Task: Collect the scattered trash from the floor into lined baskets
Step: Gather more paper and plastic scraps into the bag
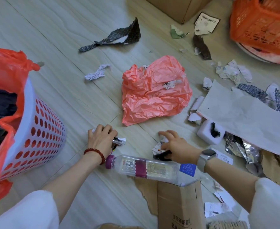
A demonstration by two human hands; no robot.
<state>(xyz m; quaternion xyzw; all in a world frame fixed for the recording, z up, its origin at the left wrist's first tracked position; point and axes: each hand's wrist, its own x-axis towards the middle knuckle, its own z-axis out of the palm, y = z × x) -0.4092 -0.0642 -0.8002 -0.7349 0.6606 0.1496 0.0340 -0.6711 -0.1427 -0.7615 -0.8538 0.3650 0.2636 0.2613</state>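
My left hand [101, 139] is closed on a bunch of small paper scraps [119, 140] low over the floor. My right hand [175, 148] grips other scraps of paper and a dark strip [161, 154], with its forefinger stretched out. Below both hands lies a clear plastic bottle [145, 167] with a purple cap. A white perforated basket [41, 129] lined with a red bag [7, 66] stands at the left, holding dark trash. A crumpled pink bag [154, 95] lies on the floor beyond my hands.
An orange crate [260, 23] stands at the back right beside a cardboard box [177, 7]. Dark patterned wrapping [117, 37], a crumpled white paper [97, 74], a large grey sheet [245, 116], a white foam block [208, 133] and torn cardboard [179, 204] litter the floor.
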